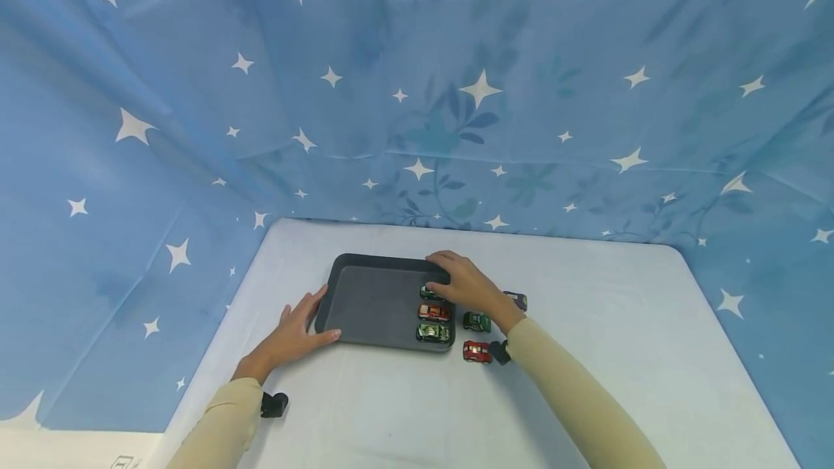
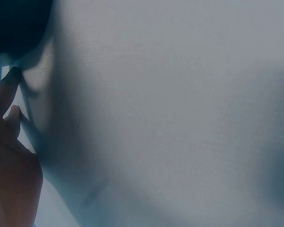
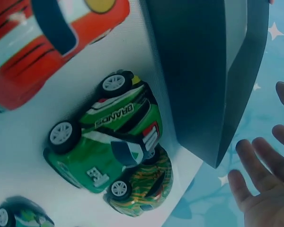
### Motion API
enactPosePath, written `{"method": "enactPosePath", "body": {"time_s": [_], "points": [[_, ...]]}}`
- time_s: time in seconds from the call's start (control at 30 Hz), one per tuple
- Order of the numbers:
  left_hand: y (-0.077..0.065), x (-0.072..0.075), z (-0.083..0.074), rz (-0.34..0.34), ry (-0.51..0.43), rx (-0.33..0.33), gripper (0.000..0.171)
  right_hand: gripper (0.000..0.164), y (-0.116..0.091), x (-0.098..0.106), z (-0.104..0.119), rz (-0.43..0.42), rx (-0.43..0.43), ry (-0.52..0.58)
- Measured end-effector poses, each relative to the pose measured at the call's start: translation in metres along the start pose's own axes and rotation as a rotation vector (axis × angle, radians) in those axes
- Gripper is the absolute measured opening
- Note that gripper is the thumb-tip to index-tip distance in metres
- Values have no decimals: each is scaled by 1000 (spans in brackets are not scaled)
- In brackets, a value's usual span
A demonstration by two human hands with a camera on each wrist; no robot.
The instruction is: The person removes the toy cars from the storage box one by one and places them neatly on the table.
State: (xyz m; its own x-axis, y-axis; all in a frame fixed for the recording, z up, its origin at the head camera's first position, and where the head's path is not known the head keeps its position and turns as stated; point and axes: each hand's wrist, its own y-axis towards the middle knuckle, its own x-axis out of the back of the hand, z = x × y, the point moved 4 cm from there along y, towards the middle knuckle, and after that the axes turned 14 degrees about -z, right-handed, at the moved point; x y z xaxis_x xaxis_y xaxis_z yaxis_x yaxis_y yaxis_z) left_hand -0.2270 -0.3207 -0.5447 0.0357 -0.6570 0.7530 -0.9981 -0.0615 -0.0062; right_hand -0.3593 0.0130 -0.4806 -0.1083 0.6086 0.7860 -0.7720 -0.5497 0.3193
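Note:
A dark grey tray lies on the white table. My left hand rests at its left end, fingers extended along the side and thumb by the front rim. Over the far right corner is my right hand, its spread fingers holding nothing in the right wrist view. Beneath that hand a green-and-white toy car is partly hidden. An orange toy car and a yellow-green toy car sit nearer along the tray's right side.
Right of the tray stand a green toy car, a red toy car and a dark toy car. A tiger-striped toy car shows behind the green one in the right wrist view. A blue star-patterned curtain hangs behind the table.

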Motion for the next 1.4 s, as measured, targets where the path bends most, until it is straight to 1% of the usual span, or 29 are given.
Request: {"method": "enactPosePath", "body": {"time_s": [0.23, 0.43, 0.53, 0.67, 0.8, 0.93, 1.03, 1.3, 1.4], "points": [[0, 1, 0, 0, -26, 11, 98, 55, 2, -10, -2, 7, 27, -11], [0, 0, -1, 4, -32, 20, 99, 55, -1, -16, -4, 45, 12, -7], [0, -2, 0, 5, -34, 17, 99, 53, -2, -20, -6, 72, 8, -29], [1, -4, 1, 5, -24, 8, 99, 51, -4, -25, -9, 85, 20, -64], [1, -2, 2, 7, -22, -1, 99, 49, -4, -28, -9, 81, 35, -63], [1, 2, 2, 2, -28, -9, 98, 44, -3, -31, -6, 60, 79, -63], [2, 4, 1, -3, -24, -13, 99, 42, -2, -32, -5, 57, 95, -68], [4, 2, 2, 3, -3, -13, 100, 33, -2, -34, -6, 75, 50, -128], [2, -2, 3, 5, -18, 0, 100, 31, -3, -36, -6, 80, 35, -148]]}}
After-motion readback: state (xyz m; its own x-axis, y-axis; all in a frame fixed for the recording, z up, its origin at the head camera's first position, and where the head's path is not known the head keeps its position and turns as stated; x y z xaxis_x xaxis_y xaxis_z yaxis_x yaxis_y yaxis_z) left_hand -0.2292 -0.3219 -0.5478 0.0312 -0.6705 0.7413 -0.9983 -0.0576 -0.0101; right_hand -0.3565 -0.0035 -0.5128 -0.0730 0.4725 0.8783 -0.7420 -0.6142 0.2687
